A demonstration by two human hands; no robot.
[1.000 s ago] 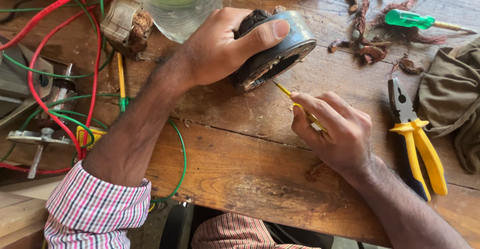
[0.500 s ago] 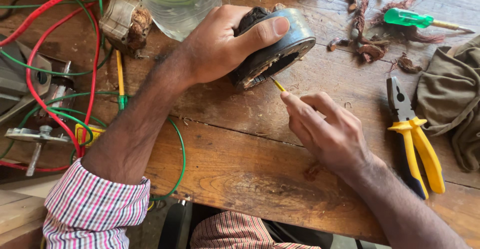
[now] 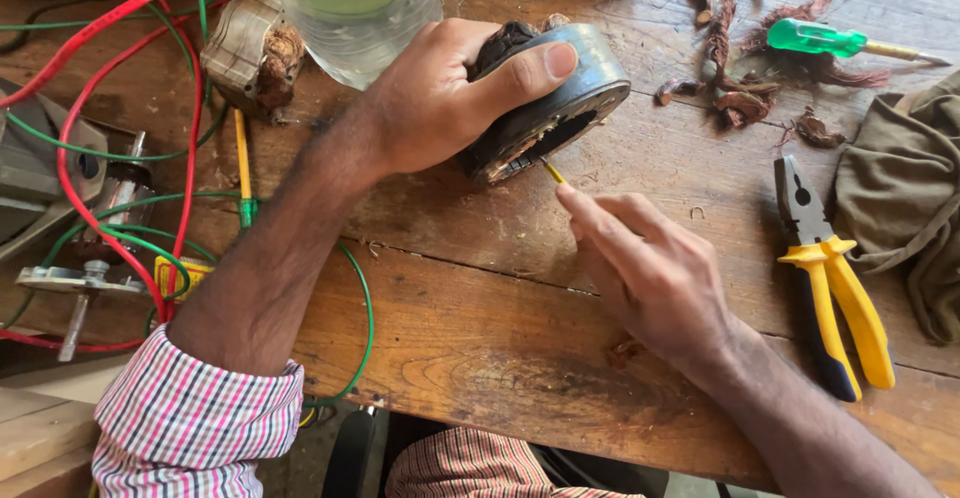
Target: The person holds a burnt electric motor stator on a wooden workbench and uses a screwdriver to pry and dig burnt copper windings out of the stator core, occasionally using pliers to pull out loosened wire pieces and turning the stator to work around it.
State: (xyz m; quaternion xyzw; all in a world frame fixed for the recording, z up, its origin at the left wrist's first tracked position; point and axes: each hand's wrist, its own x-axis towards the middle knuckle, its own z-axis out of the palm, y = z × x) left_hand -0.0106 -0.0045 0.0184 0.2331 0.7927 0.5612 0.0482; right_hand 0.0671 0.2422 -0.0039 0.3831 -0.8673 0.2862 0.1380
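1. The left hand [image 3: 440,98] wraps over a grey metal motor stator [image 3: 545,108] that rests tilted on the wooden bench [image 3: 480,338]; its fingers are clamped on the ring, the thumb [image 3: 525,68] pressed flat along the outer face and the other fingers hidden behind it.
2. The right hand [image 3: 650,268] sits just below the stator; its fingers are pinched together on a thin yellow-tipped tool [image 3: 552,171], whose point enters the dark slot on the stator's underside; most of the tool is hidden in the hand.
3. A clear plastic bottle [image 3: 350,13] stands just to the left of the stator, touching the back of the left hand as far as can be seen.
4. Further left of the stator lies a small wound coil block [image 3: 250,53]; red wires [image 3: 70,158] and green wires [image 3: 150,238] loop around it, and a yellow pencil-like stick [image 3: 241,158] lies below it.
5. To the right of the stator, well apart, yellow-handled pliers [image 3: 830,288] lie flat on the bench; an olive cloth [image 3: 900,198] is bunched just beyond them.
6. Above and to the right of the stator, scraps of brown copper winding [image 3: 740,58] are scattered; a green-handled screwdriver [image 3: 820,40] lies among them.
7. The left forearm ends in a rolled checked sleeve [image 3: 200,418].
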